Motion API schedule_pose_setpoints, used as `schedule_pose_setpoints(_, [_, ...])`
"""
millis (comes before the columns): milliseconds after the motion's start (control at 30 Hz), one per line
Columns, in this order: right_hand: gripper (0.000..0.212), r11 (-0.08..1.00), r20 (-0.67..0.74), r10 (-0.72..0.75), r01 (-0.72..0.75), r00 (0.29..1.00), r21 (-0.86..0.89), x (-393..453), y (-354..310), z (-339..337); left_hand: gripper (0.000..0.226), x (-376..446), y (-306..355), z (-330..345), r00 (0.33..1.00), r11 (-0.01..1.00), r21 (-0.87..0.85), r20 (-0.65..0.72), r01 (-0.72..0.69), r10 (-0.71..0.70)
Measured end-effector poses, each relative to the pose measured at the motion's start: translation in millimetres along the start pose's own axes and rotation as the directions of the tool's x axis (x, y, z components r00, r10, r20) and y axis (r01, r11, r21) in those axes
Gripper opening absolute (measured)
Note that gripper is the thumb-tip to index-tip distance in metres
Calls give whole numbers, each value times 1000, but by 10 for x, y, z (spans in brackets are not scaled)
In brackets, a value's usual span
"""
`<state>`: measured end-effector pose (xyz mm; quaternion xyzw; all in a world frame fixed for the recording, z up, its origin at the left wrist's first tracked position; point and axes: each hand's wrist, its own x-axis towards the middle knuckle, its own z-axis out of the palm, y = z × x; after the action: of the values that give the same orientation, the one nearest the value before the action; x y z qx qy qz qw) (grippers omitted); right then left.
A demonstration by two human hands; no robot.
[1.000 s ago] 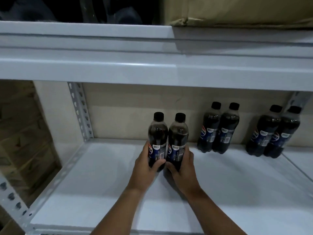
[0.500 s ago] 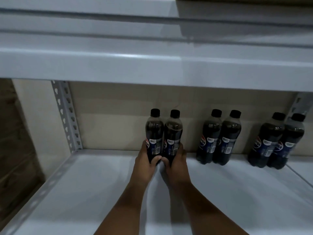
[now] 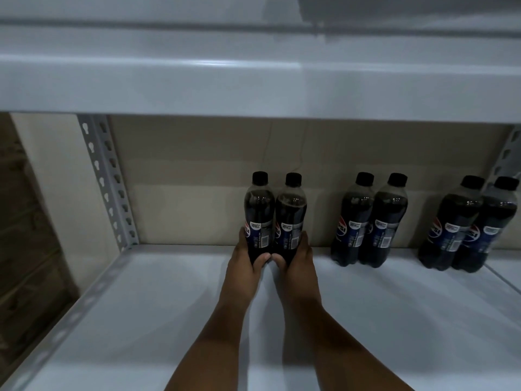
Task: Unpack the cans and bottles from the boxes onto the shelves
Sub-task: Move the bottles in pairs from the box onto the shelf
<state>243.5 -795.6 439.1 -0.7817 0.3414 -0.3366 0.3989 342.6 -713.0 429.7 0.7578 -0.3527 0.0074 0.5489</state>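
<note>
Two hands reach in from the bottom edge, side by side, forearms bare. Head view only.

Left hand: curled round the lower body of the left bottle, thumb across the front near the base, fingers wrapped behind and out of sight. Right hand: same grip, mirrored, on the right bottle; thumb tip at the front, nearly meeting the left thumb. Neither hand is open; each has one bottle.

Held pair: upright, sides touching, near the back of the lower shelf, close to the beige back wall. Bases hidden by the hands, so cannot tell whether they sit on the shelf or hang just above it. Dark cola, black screw caps, blue labels with a round logo and a barcode panel facing front. Liquid stops below the neck; clear plastic above it.

Further right along the back: a second pair of bottles, standing, touching each other, near the held pair but apart from it. Then a third pair of bottles by the right edge, also touching, leaning a little in this wide lens.

Shelf surface pale grey-white. Perforated grey upright post at the back left corner. Upper shelf spans the top of the frame, its front edge thick and pale.
</note>
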Motion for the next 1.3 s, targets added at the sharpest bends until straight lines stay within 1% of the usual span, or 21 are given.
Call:
schedule_pose_setpoints(133, [80, 999, 7, -47, 47, 999, 6, -3, 28, -17, 75, -14, -30, -5, 1000, 1000, 18, 5, 16, -16])
schedule_pose_setpoints(233, [84, 997, 18, -69, 68, 997, 20, 4, 67, -19, 76, -18, -47, -13, 1000, 999, -37, 18, -3, 4])
schedule_pose_setpoints(333, [87, 998, 22, -55, 55, 998, 5, -13, 67, -31, 75, -8, -59, -10, 1000, 998, -66, 12, -20, 21])
schedule_pose_setpoints(467, [85, 999, 13, -46, 46, 999, 0, -20, 39, -28, 76, -32, -47, -4, 1000, 1000, -20, -23, -20, 20])
schedule_pose_setpoints(667, [84, 999, 10, -31, 31, 999, -34, 10, 62, 7, 75, -47, -21, -4, 999, 1000, 24, -37, -18, 19])
schedule_pose_setpoints(767, [83, 1000, 10, -6, 6, 1000, -11, 38, 64, 22, 74, -62, 1, -16, 999, 998, 55, -36, -7, 9])
schedule_pose_setpoints(900, [83, 1000, 20, -4, 4, 1000, 19, 46, 70, 14, 74, -64, 6, -6, 999, 999, 50, -32, -1, 2])
schedule_pose_setpoints(1067, [90, 996, 110, -39, 47, 993, -76, 37, 90, -5, 74, -85, 22, 4, 999, 998, 53, -36, 19, -17])
schedule_pose_setpoints(1233, [89, 994, 92, -38, 48, 995, -102, 59, 97, 23, 76, -80, 10, -3, 999, 998, 55, -43, 29, -27])
schedule_pose_setpoints(1300, [85, 994, 83, -29, 37, 996, -105, 73, 117, 45, 76, -80, 21, -1, 998, 998, 47, -44, 42, -40])
